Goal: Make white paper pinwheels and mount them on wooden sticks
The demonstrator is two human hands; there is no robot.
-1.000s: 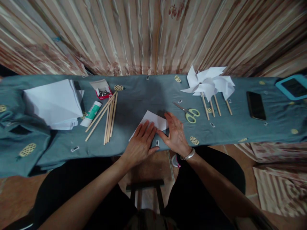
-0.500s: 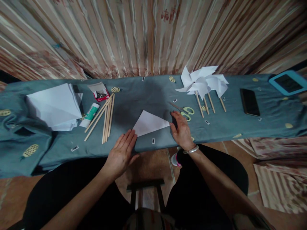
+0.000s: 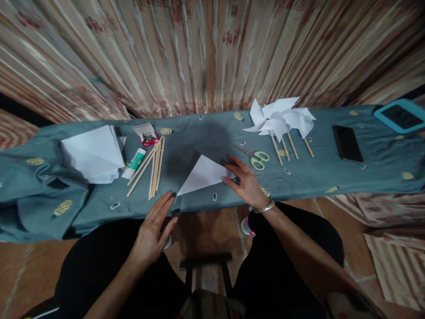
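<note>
A white sheet of paper (image 3: 203, 175) folded into a triangle lies flat on the cloth-covered table between my hands. My left hand (image 3: 152, 230) is at the table's front edge, fingers stretched out and thumb apart. It holds nothing, and its fingertips are just short of the paper's left tip. Over the paper's right corner rests my right hand (image 3: 247, 182), wearing a silver bangle. Its thumb and fingers are spread, with part of the corner showing between them and the rest hidden beneath. Scissors (image 3: 257, 158) with pale green handles lie just beyond this hand.
To the left are a stack of white paper (image 3: 94, 153), a glue stick (image 3: 134, 164), several wooden sticks (image 3: 155, 170) and a small red box (image 3: 148, 135) of metal pins. Paper pinwheels (image 3: 282, 117), a black phone (image 3: 348, 144) and a blue-framed tablet (image 3: 400, 116) lie to the right.
My left hand has come off the paper and drawn back left and down, baring the paper's left tip. My right hand has slid left, further over the right corner. The view has shifted slightly.
</note>
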